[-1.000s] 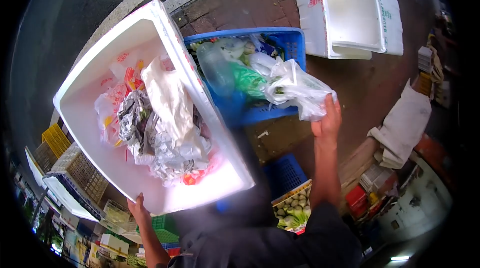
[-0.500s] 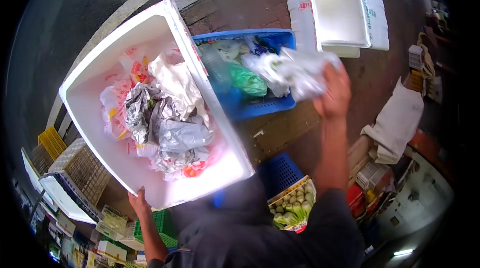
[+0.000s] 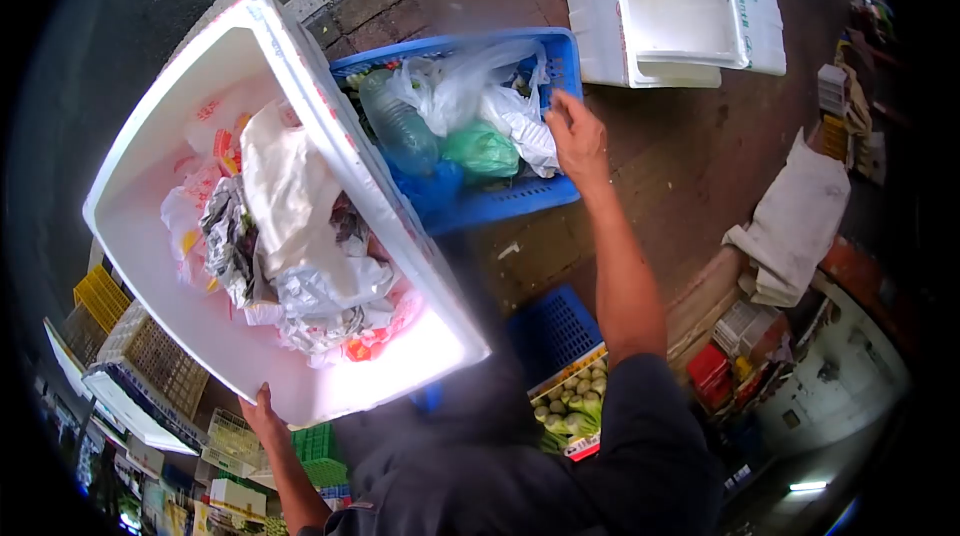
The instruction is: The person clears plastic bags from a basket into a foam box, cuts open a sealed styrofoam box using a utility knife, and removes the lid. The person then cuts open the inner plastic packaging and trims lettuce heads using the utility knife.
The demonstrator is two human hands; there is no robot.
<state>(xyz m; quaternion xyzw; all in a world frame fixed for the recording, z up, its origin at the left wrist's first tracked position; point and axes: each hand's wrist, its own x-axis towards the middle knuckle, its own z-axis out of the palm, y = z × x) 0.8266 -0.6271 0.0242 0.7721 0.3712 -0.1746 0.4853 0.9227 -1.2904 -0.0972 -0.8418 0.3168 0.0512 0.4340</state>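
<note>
My left hand (image 3: pixel 264 418) grips the lower edge of a large white foam box (image 3: pixel 400 372), which is tilted. Crumpled plastic bags (image 3: pixel 290 201) lie inside it, white, grey and red-printed. Beyond the box's right side stands a blue crate (image 3: pixel 565 66) holding a clear plastic bottle (image 3: pixel 398 124), a green bag (image 3: pixel 480 149) and a clear bag (image 3: pixel 455 86). At the crate's right edge is my right hand (image 3: pixel 580 136), its fingers bent and apart with nothing held, close to a white bag (image 3: pixel 525 126).
White foam boxes (image 3: pixel 590 6) stand at the upper right. Near my body are an empty blue crate (image 3: pixel 555 331) and a box of green vegetables (image 3: pixel 575 406). A white sack (image 3: pixel 800 221) lies to the right, with stacked crates (image 3: pixel 155 356) at the left.
My right hand has let go of the white plastic bag, which now lies in the blue crate. The foam box in my left hand has shifted slightly left in view.
</note>
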